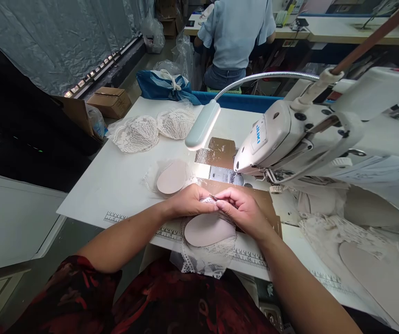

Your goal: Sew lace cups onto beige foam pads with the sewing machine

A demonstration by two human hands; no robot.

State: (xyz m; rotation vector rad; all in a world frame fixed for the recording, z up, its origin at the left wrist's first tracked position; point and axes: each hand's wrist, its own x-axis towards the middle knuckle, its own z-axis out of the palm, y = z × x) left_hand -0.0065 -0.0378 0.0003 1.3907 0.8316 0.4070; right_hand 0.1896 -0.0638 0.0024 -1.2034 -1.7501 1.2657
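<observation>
Both hands meet in front of the sewing machine, pinching the upper edge of a white lace bra piece with a smooth pale cup. My left hand is closed on the lace from the left, thumb on top. From the right, my right hand grips the same edge, fingertips almost touching the left ones. A small dark pointed thing shows between the fingertips, too small to name. Just beyond my left hand lies a second pale cup with lace around it. The lit needle plate is behind the hands.
Two lace cups lie at the table's far left. More lace and cup pieces are at the right. A lamp on a bent neck hangs over the table. A blue bag and a seated person are beyond.
</observation>
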